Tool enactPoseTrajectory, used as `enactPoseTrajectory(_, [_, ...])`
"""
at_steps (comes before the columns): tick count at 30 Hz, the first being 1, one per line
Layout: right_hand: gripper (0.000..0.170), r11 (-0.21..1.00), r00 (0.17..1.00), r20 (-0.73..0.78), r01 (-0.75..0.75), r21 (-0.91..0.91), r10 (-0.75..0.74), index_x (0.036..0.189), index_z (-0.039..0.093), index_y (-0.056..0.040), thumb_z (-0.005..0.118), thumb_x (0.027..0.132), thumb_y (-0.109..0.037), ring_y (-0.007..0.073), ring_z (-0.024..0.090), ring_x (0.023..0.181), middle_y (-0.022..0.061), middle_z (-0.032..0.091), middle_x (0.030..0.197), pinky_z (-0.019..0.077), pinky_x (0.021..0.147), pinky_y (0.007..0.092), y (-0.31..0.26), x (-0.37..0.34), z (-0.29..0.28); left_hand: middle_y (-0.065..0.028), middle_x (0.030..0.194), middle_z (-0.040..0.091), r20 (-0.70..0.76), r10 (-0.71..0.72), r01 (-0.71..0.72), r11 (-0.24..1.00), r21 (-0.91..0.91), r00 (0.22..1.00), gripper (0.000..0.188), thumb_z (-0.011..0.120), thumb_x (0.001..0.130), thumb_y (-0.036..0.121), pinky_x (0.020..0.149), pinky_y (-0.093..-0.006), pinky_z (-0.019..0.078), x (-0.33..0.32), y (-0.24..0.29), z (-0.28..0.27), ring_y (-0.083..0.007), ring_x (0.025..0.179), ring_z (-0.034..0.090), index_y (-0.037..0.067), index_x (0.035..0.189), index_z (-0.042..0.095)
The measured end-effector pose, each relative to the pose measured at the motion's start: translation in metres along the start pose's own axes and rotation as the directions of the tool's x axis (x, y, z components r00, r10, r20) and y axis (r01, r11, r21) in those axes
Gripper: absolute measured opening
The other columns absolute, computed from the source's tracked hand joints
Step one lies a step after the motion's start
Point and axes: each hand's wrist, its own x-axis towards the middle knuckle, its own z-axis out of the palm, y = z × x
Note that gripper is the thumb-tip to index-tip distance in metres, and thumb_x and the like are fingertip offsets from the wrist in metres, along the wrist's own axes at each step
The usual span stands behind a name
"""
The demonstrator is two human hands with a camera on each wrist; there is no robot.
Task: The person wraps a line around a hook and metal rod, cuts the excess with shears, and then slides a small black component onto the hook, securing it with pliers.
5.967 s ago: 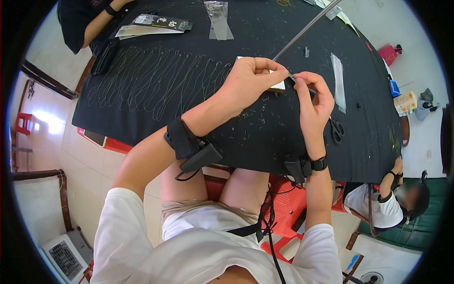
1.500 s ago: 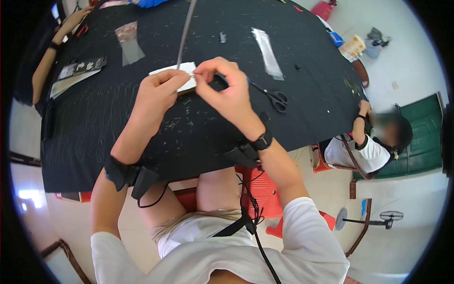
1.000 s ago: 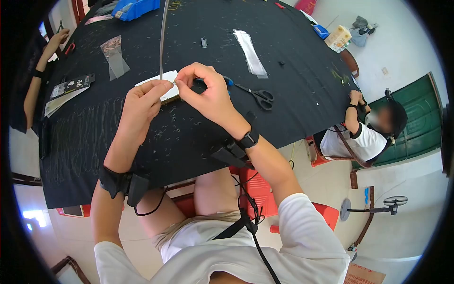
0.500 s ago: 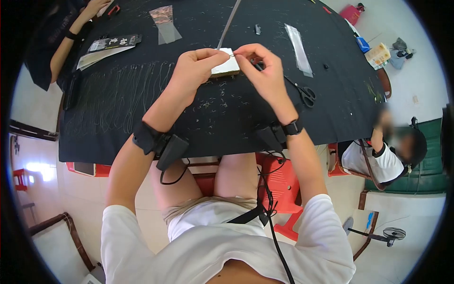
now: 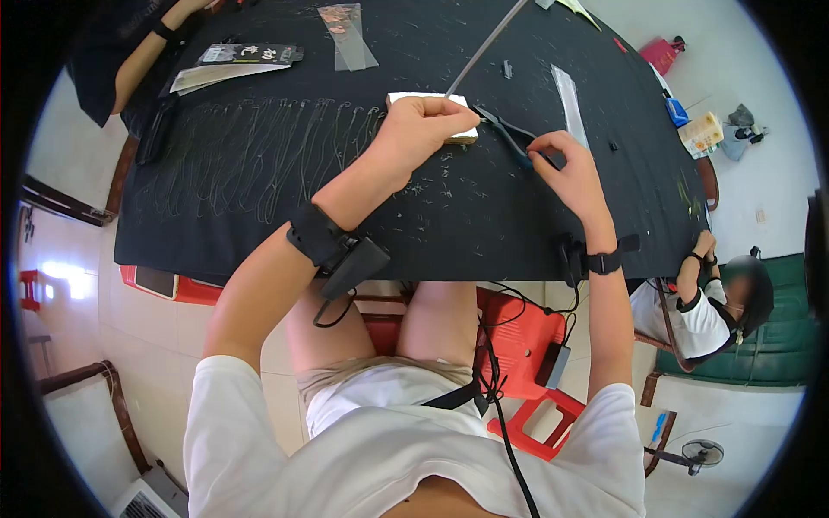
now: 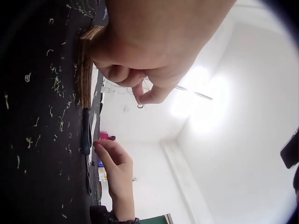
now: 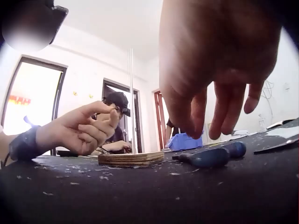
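My left hand (image 5: pixel 419 129) pinches a tiny ring-like piece (image 6: pixel 140 106) between thumb and forefinger, most clearly in the left wrist view. That hand is over a white-topped block (image 5: pixel 467 138) with layered wooden sides (image 7: pixel 131 159), close to a thin metal rod (image 5: pixel 484 50) rising at the block. My right hand (image 5: pixel 572 177) hangs above blue-black pliers (image 7: pixel 210 157), its fingers loosely bent downward in the right wrist view. A gap shows between those fingers and the pliers there, and nothing is visible in them.
Looped thin lines (image 5: pixel 268 155) lie left of the block on the black cloth (image 5: pixel 345 237). Printed packets (image 5: pixel 250 56), a clear sleeve (image 5: pixel 345 39) and a long clear strip (image 5: pixel 570 104) lie farther back. Clippings are scattered about. Other people sit at the table's left and right.
My right hand has come away from my left fingertips and moved right, over the pliers. My left hand keeps its pinch near the rod. The head view has shifted.
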Motion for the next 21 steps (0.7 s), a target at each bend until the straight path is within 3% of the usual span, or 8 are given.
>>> enactPoseTrajectory(5, [0.01,0.997,0.995,-0.065,0.074,0.037,-0.072,0.083,0.063,-0.0049,0.062,0.075,-0.009,0.0208,0.059,0.08,0.0079,0.06,0.084,0.0449,0.072,0.0309,-0.026,0.005,0.001,-0.0009,0.072,0.059,-0.013,0.022,-0.022,1.0,0.004,1.0,0.025,0.066,0.079,0.021,0.046,-0.016,0.0273,0.003,-0.004,-0.002,-0.0014,0.054,0.038,0.0,0.092,0.066])
enactPoseTrajectory(7, [0.009,0.985,0.991,-0.049,0.116,-0.125,-0.123,0.082,0.063,-0.0054,0.063,0.074,-0.01,0.0225,0.059,0.08,0.0079,0.06,0.086,0.0441,0.073,0.0326,-0.022,0.009,0.003,-0.0013,0.073,0.059,-0.016,0.014,-0.014,1.0,-0.002,1.0,0.026,0.066,0.079,0.022,0.047,-0.0162,0.0283,0.002,-0.002,-0.002,-0.0018,0.055,0.04,0.0,0.092,0.066])
enactPoseTrajectory(10, [0.009,0.986,0.998,0.012,0.07,-0.149,-0.069,0.081,0.063,-0.0059,0.064,0.073,-0.011,0.0237,0.058,0.082,0.0079,0.06,0.085,0.0433,0.074,0.0335,-0.012,0.01,0.005,-0.0017,0.074,0.06,-0.021,-0.002,0.002,1.0,-0.009,1.0,0.026,0.066,0.079,0.022,0.048,-0.0165,0.0291,0.0,0.0,-0.003,-0.0023,0.056,0.041,-0.001,0.092,0.066])
enactPoseTrajectory(16, [0.014,0.945,0.988,-0.009,0.148,-0.292,-0.157,0.079,0.062,-0.0068,0.069,0.071,-0.016,0.0258,0.057,0.085,0.0079,0.058,0.09,0.044,0.074,0.0345,-0.002,0.003,0.008,-0.0017,0.074,0.059,-0.014,0.0,-0.001,1.0,-0.024,1.0,0.027,0.067,0.079,0.022,0.046,-0.0165,0.0265,0.002,-0.002,-0.004,-0.0015,0.053,0.038,-0.001,0.093,0.066])
enactPoseTrajectory(21, [0.017,0.966,0.994,-0.02,0.096,-0.239,-0.103,0.08,0.061,-0.0071,0.071,0.072,-0.019,0.0268,0.056,0.085,0.0081,0.057,0.095,0.0443,0.074,0.0351,0.004,0.002,0.009,-0.0012,0.073,0.059,-0.02,-0.017,0.016,1.0,-0.026,1.0,0.027,0.067,0.078,0.021,0.045,-0.0169,0.025,0.002,0.0,-0.004,-0.0009,0.052,0.037,-0.001,0.093,0.066])
